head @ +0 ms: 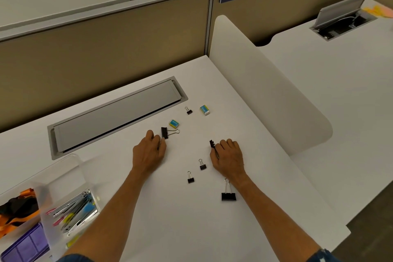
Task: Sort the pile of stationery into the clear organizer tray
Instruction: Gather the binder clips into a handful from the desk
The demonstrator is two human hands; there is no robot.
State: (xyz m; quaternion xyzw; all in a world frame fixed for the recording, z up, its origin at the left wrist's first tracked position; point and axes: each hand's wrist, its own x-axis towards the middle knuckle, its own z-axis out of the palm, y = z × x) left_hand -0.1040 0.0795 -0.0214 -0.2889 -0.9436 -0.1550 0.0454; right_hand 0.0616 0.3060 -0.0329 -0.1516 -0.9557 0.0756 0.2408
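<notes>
Both hands are working the scattered leftovers on the white desk (pixel 265 176): the left hand (pixel 148 151) is curling its fingertips against a medium black binder clip with silver wire handles (pixel 165 133), apparently just gripping it, while the right hand (pixel 228 155) is pinching a small black binder clip (pixel 212 144). The clear plastic organizer tray (pixel 70 202) is sitting at the near left corner, pens and highlighters already standing in one compartment, probably so each grab needs only a short carry left. Remaining small black clips (pixel 190 179) and two blue-yellow erasers (pixel 174 123) are lying apart between and beyond the hands, not yet sorted.

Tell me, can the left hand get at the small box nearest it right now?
Probably yes. The left hand rests just short of the small box; only a binder clip lies between, low and easy to pass over.
</notes>
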